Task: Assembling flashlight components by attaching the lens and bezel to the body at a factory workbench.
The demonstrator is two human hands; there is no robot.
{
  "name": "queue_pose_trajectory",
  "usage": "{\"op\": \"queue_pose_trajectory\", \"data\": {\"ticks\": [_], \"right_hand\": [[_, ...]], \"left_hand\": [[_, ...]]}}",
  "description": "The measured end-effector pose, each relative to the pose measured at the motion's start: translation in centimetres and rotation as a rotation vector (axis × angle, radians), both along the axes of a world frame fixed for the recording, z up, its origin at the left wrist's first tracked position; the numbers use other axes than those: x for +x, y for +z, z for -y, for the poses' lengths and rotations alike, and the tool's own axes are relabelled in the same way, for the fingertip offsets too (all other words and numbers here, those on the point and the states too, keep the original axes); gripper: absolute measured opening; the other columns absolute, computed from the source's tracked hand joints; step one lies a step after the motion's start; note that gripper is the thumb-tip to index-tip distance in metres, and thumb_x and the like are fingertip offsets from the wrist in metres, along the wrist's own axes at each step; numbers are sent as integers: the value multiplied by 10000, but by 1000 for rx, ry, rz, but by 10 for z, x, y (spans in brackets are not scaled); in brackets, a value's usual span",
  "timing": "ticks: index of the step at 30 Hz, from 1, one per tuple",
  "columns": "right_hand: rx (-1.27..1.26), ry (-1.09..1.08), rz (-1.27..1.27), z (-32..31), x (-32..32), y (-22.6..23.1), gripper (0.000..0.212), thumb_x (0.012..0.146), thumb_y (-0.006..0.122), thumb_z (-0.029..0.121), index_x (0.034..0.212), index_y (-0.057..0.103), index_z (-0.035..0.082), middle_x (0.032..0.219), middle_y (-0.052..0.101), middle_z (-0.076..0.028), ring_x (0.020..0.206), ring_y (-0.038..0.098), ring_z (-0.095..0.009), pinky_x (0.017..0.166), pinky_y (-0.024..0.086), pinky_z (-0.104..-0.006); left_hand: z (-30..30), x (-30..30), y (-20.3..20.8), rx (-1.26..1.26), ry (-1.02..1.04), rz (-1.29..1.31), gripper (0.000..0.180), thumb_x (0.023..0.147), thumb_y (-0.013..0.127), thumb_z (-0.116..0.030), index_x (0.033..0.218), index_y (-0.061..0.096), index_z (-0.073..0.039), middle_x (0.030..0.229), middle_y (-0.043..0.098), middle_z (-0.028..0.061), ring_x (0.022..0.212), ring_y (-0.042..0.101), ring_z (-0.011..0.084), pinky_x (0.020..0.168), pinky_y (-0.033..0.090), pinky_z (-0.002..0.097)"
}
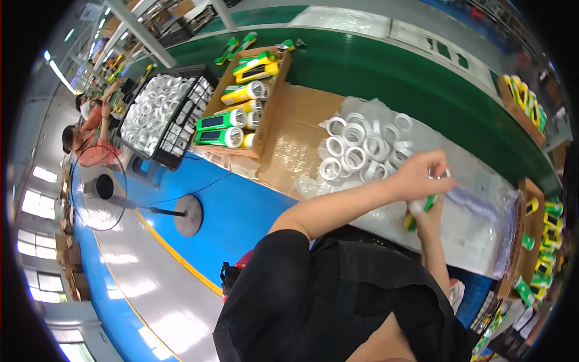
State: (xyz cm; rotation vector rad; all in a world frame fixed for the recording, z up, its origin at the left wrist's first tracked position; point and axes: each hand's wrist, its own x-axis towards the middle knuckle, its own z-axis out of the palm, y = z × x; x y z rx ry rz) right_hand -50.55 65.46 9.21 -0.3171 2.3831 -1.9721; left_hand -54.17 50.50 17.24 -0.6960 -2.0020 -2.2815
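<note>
Closest to the lens: black shirt (313,308), filling 5 to 6 o'clock. Out at 3 o'clock, right hand (430,220) wrapped around a green-and-yellow flashlight (411,221). Just above, left hand (421,174) with fingertips pinched on a small shiny piece (443,174); can't tell exactly what kind, nor whether touching the flashlight.

To do this bit well, would say: hold the flashlight low and steady, leave the working end free, line up the small piece square before any pressing, no forcing at an angle. Probably smart to keep smudgy fingers off shiny faces too.

Counts, roughly: one flashlight in hand. White rings (356,158) heaped at 2 o'clock, maybe twenty-ish, too overlapped for an exact tally. One carton (274,102) at 11 o'clock, at least seven flashlights inside. One black crate (170,158) at 10 o'clock, crammed with white parts (155,108), hopelessly uncountable. One standing fan (104,187) at 9.
</note>
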Motion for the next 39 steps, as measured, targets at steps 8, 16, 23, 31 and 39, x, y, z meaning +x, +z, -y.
{"op": "queue_pose_trajectory", "data": {"ticks": [8, 16, 23, 31, 39], "right_hand": [[-134, 1147, 181, 74, -31, 104, 553, 708, 865, 299, 1088, 557, 41, 853, 631, -64, 787, 608, -132, 714, 486, -292], [-251, 297, -184, 97, -56, 77, 443, 969, 567, 117, 1362, 422, -27, 1163, 572, -120, 1000, 588, -160, 921, 465, -305], [-221, 139, -108, 80, -65, 56, 420, 953, 590, 110, 1334, 452, -4, 1113, 586, -116, 913, 597, -148, 839, 489, -287], [-29, 292, -218, 90, -79, 69, 323, 934, 612, 75, 1234, 525, -7, 1055, 603, -92, 911, 622, -164, 836, 520, -305], [4, 397, -327, 88, -88, 83, 177, 965, 533, 49, 1109, 594, -33, 1006, 602, -96, 921, 617, -188, 811, 490, -294]], "left_hand": [[109, 35, 95, -12, 45, -514, 197, 761, 745, -27, 871, 587, -66, 905, 656, 81, 819, 638, 169, 692, 498, 302], [351, -3, 98, -1270, 714, -594, 212, 764, 741, -131, 940, 643, -65, 845, 601, 119, 778, 626, 303, 671, 511, 378], [431, -69, 34, -929, 831, 21, 338, 816, 755, -279, 1032, 674, -33, 991, 696, 142, 889, 684, 268, 731, 542, 364], [499, -180, -24, -1661, 801, 89, 478, 830, 693, -198, 1251, 507, -68, 1132, 645, 210, 981, 654, 380, 860, 533, 459], [380, -128, 70, -989, 674, -362, 442, 867, 700, -174, 1251, 543, -21, 1068, 657, 225, 1016, 635, 357, 863, 509, 387]]}}
